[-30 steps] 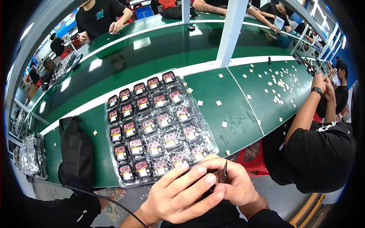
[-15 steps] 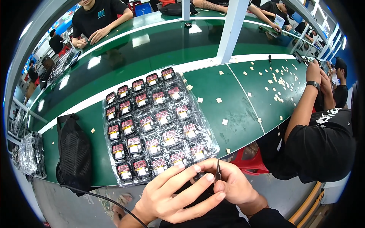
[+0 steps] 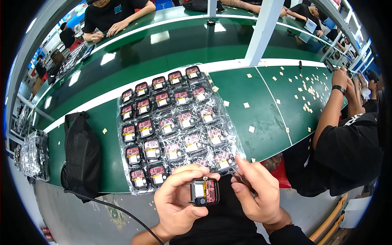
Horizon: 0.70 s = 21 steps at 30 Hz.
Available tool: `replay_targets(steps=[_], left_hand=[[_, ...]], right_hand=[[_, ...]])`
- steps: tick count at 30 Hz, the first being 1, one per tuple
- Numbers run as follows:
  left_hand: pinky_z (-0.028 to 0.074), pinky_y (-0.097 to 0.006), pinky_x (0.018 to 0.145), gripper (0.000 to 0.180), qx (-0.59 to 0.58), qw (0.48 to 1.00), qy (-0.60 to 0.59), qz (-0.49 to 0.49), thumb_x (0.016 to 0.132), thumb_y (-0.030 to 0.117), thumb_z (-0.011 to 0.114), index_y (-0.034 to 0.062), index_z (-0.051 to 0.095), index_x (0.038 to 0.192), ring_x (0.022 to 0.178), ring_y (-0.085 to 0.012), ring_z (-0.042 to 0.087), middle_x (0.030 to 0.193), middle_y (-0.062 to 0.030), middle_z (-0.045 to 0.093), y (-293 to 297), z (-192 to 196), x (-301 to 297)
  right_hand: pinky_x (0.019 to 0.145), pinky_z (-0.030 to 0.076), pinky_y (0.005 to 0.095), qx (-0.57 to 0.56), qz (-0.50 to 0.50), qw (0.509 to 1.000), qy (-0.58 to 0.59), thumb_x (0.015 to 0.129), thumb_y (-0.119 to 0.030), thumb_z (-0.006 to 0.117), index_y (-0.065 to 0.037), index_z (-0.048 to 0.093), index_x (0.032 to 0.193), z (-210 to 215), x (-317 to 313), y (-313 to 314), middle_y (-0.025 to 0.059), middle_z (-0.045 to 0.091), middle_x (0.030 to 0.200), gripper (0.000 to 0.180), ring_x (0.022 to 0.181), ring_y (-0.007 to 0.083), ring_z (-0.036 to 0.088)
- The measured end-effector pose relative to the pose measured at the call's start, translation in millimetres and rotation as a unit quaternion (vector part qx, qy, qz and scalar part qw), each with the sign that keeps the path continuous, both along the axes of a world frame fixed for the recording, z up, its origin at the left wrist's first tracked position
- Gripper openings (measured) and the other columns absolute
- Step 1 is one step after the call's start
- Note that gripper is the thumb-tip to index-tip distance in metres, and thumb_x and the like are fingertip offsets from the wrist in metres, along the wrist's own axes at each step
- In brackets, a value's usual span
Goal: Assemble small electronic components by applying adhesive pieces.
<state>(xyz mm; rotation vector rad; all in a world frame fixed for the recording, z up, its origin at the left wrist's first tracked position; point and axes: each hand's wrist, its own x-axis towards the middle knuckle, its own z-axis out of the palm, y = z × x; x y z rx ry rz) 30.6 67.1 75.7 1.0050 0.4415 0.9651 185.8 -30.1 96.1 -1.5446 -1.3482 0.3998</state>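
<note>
A small black square device housing point(image 3: 211, 191) is held between the fingers and thumb of my left hand point(image 3: 173, 206). Its open face shows a red circuit board, a yellow strip and a silver-white block. Just to the right, my right hand point(image 3: 261, 196) grips dark tweezers point(image 3: 237, 175), whose tips sit apart from the housing. Beyond both hands, a clear plastic tray point(image 3: 233, 141) carries rows of similar black housings point(image 3: 151, 148) with red boards. Some of those at the right lie under patterned clear film.
A black mesh bag point(image 3: 81, 157) rests left of the tray, with a black cable point(image 3: 118, 208) passing near my left forearm. Stacked clear trays point(image 3: 36, 157) stand at far left. Small pale squares point(image 3: 251, 129) dot the green table. A co-worker's arm point(image 3: 326, 118) is at right.
My left hand has turned over, bringing the housing's open face into view. My right hand has moved apart to the right with the tweezers. The view has shifted slightly.
</note>
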Motion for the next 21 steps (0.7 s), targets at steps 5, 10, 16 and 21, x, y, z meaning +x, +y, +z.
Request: replay_targets(steps=[5, 10, 16, 21], left_hand=[[0.063, -0.045, 0.089, 0.077, -0.029, 1.000, -0.007, -0.002, 0.075, 0.042, 0.090, -0.0012, 0.054, 0.129, 0.110, -0.0355, 0.069, 0.121, -0.0193, 0.062, -2.8, -5.5, -2.3], [0.047, -0.047, 0.110, 0.068, -0.010, 0.990, -0.106, -0.089, 0.082, 0.014, 0.087, -0.0059, 0.050, 0.136, 0.126, -0.0346, 0.060, 0.135, -0.0226, 0.057, 3.3, -17.6, -4.9], [0.054, -0.051, 0.101, 0.075, -0.026, 0.999, 0.001, -0.026, 0.075, 0.041, 0.090, -0.0015, 0.055, 0.126, 0.112, -0.0356, 0.067, 0.121, -0.0194, 0.062, -2.5, -3.3, -0.4], [0.055, -0.049, 0.100, 0.075, -0.009, 0.999, 0.015, -0.039, 0.077, 0.045, 0.088, -0.0011, 0.056, 0.127, 0.112, -0.0352, 0.067, 0.123, -0.0191, 0.060, -1.4, -4.1, 0.3]], right_hand=[[0.053, 0.052, 0.0285, 0.133, 0.000, 0.980, -0.145, 0.074, 0.002, 0.085, 0.002, 0.067, 0.114, -20.1, 4.9, 5.3, 0.0132, 0.074, 0.094, 0.043, 0.061, 0.0200, 0.066], [0.052, 0.050, 0.0272, 0.136, -0.038, 0.958, -0.251, 0.073, -0.001, 0.085, -0.001, 0.071, 0.108, -9.8, 5.9, 4.8, 0.0096, 0.073, 0.093, 0.038, 0.062, 0.0172, 0.066], [0.051, 0.048, 0.0249, 0.174, -0.047, 0.943, -0.281, 0.074, -0.002, 0.085, -0.002, 0.074, 0.105, -18.9, 6.7, 8.3, 0.0077, 0.073, 0.092, 0.033, 0.062, 0.0143, 0.066], [0.050, 0.046, 0.0252, 0.175, -0.056, 0.942, -0.281, 0.074, -0.002, 0.084, -0.003, 0.074, 0.104, -20.4, 5.5, 8.2, 0.0067, 0.073, 0.092, 0.031, 0.062, 0.0138, 0.065]])
